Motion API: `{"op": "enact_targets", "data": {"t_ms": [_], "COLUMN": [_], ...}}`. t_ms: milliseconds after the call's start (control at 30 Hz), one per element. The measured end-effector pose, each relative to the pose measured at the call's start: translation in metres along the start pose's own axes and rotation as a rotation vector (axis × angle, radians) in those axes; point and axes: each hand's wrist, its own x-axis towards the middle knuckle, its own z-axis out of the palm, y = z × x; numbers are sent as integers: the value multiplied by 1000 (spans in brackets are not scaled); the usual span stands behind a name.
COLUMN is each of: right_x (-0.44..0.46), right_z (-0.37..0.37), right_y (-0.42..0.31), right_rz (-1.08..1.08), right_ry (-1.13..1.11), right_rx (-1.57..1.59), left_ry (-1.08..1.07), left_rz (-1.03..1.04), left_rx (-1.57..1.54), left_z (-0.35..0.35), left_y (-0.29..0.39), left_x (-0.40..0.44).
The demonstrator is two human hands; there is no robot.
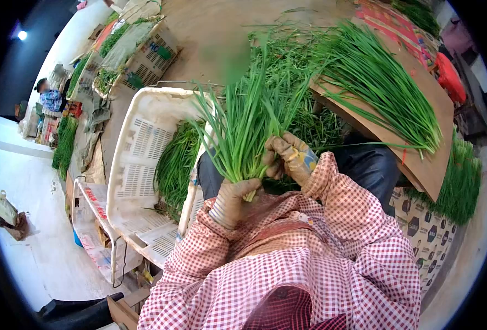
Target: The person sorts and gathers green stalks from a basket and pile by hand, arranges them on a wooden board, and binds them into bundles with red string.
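A bunch of green chives (235, 129) stands upright over my lap, its leaves fanning up and away from me. My left hand (232, 201), in a dirty work glove, is closed round the pale lower ends of the bunch. My right hand (292, 158), gloved too, has its fingers curled on some chive leaves at the right side of the bunch. What lies inside its fingertips is partly hidden. Past the right hand, a thin leaf stretches over my knee toward the board.
A white plastic crate (144, 118) with chives inside tilts at my left. On my right, a cardboard sheet (438, 165) carries a big pile of chives (383, 82). Loose leaves (320, 129) heap ahead. More crates (155, 55) and another person (51, 99) are farther left.
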Motion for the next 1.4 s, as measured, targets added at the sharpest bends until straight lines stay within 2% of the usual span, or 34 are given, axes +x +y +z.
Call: {"op": "enact_targets", "data": {"t_ms": [33,100,133,233,300,333,433,500,533,567,667,733,833,867,967,1033,1100,1167,1233,1300,1367,1400], "right_x": [-1,-1,0,-3,3,3,-3,-5,-6,-9,4,4,14,21,18,36,32,23,26,13,0,0], "right_z": [-4,-12,-1,-6,-24,-35,-37,-10,-1,4,6,22,5,-13,-7,-25,-25,-14,-21,-26,-33,-60], "right_y": [1,3,-14,-54,-68,-73,-63,-49,-41,-46,-36,-59,-51,-35,-44,-13,-21,-37,-35,-37,-29,-11], "right_rz": [5,-67,191,266,64,-49,-173,-315,-313,-269,-250,42,-9,-182,-106,-318,-17,51,-147,-280,-373,-391], "right_ry": [5,-247,-81,62,136,60,-190,-71,-103,-101,-106,-138,-247,-222,-280,-353,-59,115,183,257,333,366], "right_rx": [0,50,19,25,87,94,36,-618,-710,-999,-1154,-1573,-1610,-1467,-1345,-941,-615,-264,-10,13,-209,-351], "left_ry": [-38,-63,-55,-53,-57,-49,-8,83,67,61,28,29,59,59,89,123,120,126,127,114,207,228], "left_rz": [-19,-40,-49,-59,-56,-45,-7,32,32,26,-24,21,15,11,52,50,47,45,133,133,213,244], "left_rx": [4,2,20,25,-17,-29,24,73,89,89,129,196,258,255,266,214,214,214,211,163,243,268], "left_z": [0,-3,-5,-10,-15,-14,-1,8,13,12,10,13,14,13,12,14,12,5,-2,-7,-12,-18], "left_y": [5,7,8,11,11,12,7,1,4,3,3,3,1,-2,-6,2,7,12,19,35,54,63], "left_x": [-1,-5,-6,-6,-7,-6,2,9,8,10,13,13,11,11,13,10,11,11,16,18,22,26]}}
